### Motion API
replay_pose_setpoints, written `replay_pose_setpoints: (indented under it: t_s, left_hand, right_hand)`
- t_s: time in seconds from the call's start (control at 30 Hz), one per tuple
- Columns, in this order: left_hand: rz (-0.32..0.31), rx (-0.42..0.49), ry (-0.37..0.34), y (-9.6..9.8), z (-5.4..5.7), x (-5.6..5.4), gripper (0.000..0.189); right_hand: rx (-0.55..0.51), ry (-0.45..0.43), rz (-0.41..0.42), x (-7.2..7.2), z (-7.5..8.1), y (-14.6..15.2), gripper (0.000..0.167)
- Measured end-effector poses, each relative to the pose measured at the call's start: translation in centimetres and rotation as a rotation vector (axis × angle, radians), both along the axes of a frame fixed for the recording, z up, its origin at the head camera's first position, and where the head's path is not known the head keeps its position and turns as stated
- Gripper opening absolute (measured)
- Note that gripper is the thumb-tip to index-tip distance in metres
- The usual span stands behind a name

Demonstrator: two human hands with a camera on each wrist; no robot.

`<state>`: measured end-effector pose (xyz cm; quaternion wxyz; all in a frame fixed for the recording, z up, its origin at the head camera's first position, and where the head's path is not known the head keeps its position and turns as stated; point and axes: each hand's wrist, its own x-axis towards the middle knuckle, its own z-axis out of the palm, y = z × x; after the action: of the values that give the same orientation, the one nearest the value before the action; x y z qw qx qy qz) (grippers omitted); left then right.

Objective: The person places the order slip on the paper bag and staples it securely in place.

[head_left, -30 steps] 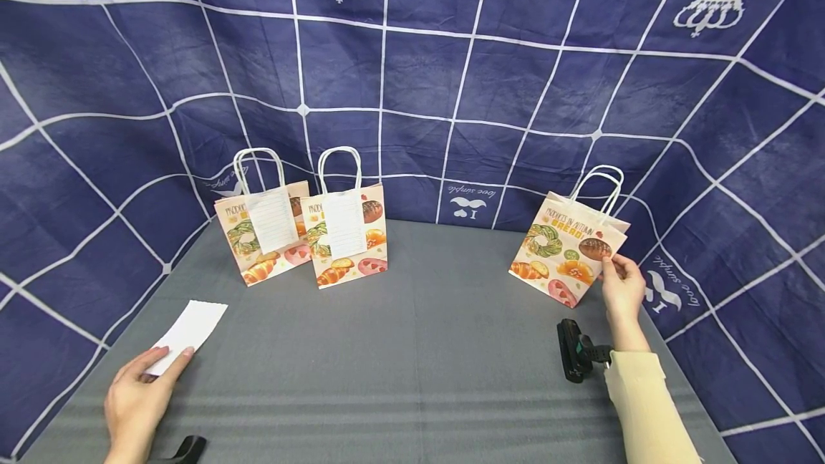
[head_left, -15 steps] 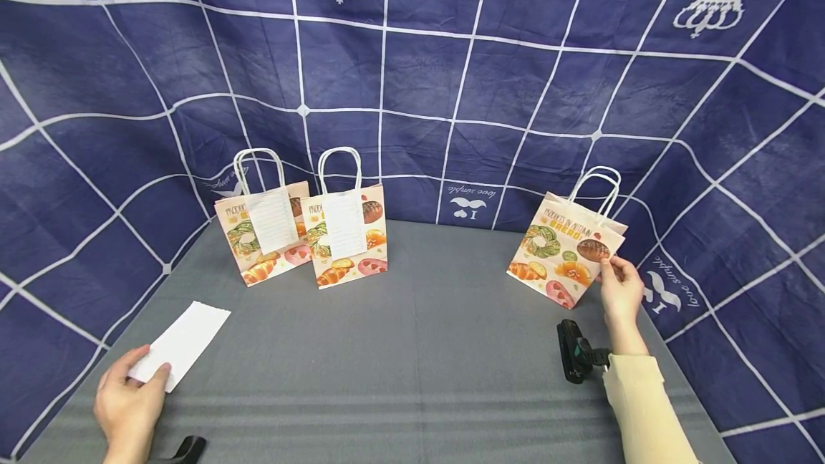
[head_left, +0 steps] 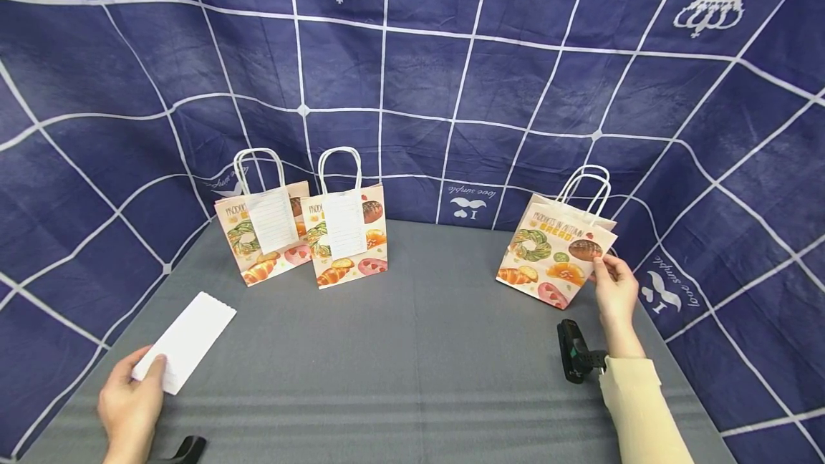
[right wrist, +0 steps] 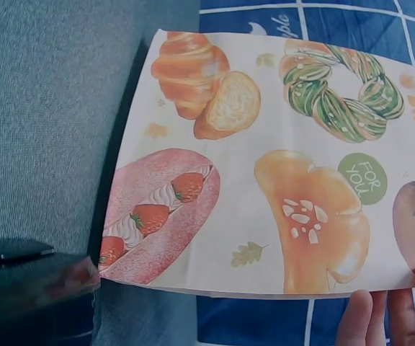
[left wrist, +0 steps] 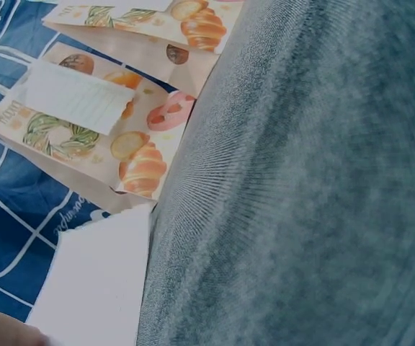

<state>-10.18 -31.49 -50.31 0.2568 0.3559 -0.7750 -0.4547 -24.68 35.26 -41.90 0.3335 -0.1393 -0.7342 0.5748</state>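
Observation:
At the lower left, my left hand (head_left: 132,399) pinches a white paper slip (head_left: 190,339) by its near end, thumb on top. The slip's blank face (left wrist: 96,281) fills the lower left of the left wrist view. On the right, my right hand (head_left: 615,292) pinches the right side edge of a paper bag (head_left: 554,253) printed with breads, with two white twisted handles. The thumb lies on the printed front; the other fingers (right wrist: 355,317) go behind the edge. The bag leans with its top to the right; its front (right wrist: 265,173) faces the right wrist camera.
Two similar bread-print bags, a left one (head_left: 261,263) and a middle one (head_left: 380,256), stand at the back left, each with a printed receipt on its front. A grey cloth (head_left: 419,349) covers the table. A blue gridded curtain (head_left: 419,70) rises behind and along both sides.
The right hand has moved a little to the left with the bag. My left hand has turned the slip, which now reaches slightly further forward and right. Both other bags stayed put.

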Motion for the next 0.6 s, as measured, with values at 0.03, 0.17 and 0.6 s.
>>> replay_pose_setpoints:
  t_s: [0.03, 0.17, 0.6]
  left_hand:
    - [-0.003, -0.007, 0.005, 0.1, 0.0, 0.0, 0.036]
    - [-0.015, 0.03, 0.039, 0.4, 0.2, 0.0, 0.006]
    - [-0.19, 0.221, 0.211, 1.4, -0.3, -1.5, 0.027]
  right_hand:
    - [-0.032, 0.042, 0.036, -0.2, -0.5, 0.4, 0.024]
    - [-0.017, 0.098, 0.086, -0.2, -0.9, 0.5, 0.02]
    - [-0.04, 0.05, 0.13, -1.5, -3.1, 1.6, 0.023]
